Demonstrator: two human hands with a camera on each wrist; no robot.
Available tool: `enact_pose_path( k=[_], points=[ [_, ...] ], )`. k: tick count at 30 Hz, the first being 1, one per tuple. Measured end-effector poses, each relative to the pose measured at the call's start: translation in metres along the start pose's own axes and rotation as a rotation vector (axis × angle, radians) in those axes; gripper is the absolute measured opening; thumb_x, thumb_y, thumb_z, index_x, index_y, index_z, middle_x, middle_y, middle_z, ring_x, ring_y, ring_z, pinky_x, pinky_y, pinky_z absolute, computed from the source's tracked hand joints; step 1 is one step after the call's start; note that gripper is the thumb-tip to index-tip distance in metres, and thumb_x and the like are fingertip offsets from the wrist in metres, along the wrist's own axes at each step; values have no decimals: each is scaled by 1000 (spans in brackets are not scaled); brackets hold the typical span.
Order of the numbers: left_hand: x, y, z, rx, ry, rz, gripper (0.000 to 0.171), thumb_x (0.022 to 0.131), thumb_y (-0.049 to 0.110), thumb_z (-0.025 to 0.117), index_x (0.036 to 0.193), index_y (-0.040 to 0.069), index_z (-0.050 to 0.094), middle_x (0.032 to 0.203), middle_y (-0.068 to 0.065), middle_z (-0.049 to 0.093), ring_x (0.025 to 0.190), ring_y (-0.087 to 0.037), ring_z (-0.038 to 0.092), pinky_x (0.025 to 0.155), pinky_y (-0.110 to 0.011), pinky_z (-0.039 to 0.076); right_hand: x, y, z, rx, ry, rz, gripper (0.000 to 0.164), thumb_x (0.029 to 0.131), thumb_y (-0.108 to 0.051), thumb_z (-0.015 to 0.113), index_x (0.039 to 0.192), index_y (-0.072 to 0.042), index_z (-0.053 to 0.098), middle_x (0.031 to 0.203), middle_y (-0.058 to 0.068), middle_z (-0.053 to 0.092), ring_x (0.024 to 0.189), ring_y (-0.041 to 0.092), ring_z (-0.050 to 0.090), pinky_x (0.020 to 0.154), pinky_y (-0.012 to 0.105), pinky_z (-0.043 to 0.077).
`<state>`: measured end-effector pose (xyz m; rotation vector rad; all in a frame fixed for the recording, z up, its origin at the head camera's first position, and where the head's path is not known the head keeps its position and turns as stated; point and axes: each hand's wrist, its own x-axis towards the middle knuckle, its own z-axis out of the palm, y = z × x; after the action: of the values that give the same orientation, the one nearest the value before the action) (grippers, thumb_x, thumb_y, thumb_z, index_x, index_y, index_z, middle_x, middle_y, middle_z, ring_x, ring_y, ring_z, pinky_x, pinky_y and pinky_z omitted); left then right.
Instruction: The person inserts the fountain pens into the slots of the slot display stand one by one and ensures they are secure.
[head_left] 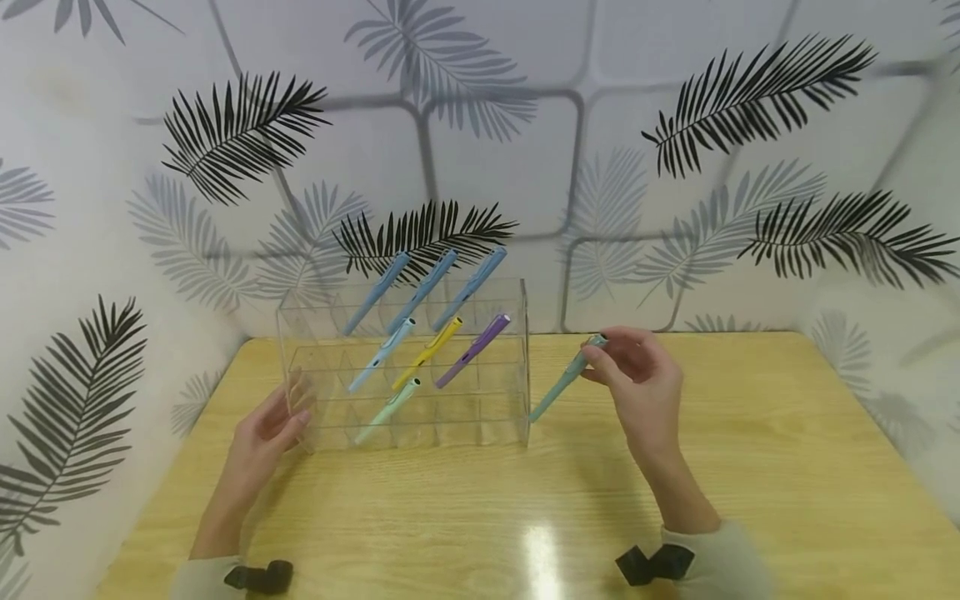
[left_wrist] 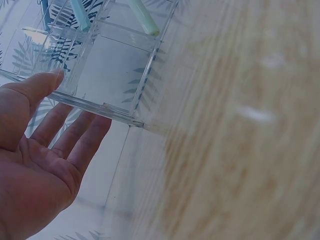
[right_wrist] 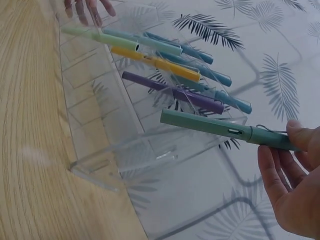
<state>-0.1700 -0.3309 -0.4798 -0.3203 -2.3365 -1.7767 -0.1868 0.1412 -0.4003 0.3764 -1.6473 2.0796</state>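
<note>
A clear stepped pen holder (head_left: 408, 408) stands on the table with several pens slanting in its compartments. At its left end my left hand (head_left: 272, 427) grips the side wall, thumb on one face and fingers (left_wrist: 82, 132) on the other. To the right of the holder, my right hand (head_left: 641, 379) pinches a teal-green pen (head_left: 567, 379) by its clip end. This pen tilts, its lower tip close beside the holder's right wall. In the right wrist view the same pen (right_wrist: 210, 125) shows its small barrel window.
Three blue pens (head_left: 423, 292) lean in the back row. A pale blue pen (head_left: 382, 354), a yellow pen (head_left: 427, 354) and a purple pen (head_left: 474, 350) fill part of the middle row. In front leans a mint-green pen (head_left: 387, 411). Behind the wooden table (head_left: 420, 525) rises a leaf-patterned wall covering (head_left: 495, 167).
</note>
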Motion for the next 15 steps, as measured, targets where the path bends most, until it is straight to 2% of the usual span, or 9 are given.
enact_pose_path(
  k=[7, 15],
  points=[
    [1, 2, 2, 3, 2, 2, 56, 105, 6, 59, 158, 6, 39, 147, -31, 48, 120, -7, 64, 92, -24, 56, -2, -1, 25, 11, -19, -13, 25, 87, 12, 75, 108, 14, 62, 94, 13, 76, 82, 21, 74, 75, 39, 64],
    [0, 2, 1, -3, 3, -9, 57, 105, 7, 59, 158, 5, 38, 149, -28, 48, 120, -6, 63, 90, -24, 56, -7, 9, 46, -20, -38, -17, 24, 86, 9, 78, 106, 10, 65, 94, 16, 76, 81, 20, 75, 74, 39, 64]
  ],
)
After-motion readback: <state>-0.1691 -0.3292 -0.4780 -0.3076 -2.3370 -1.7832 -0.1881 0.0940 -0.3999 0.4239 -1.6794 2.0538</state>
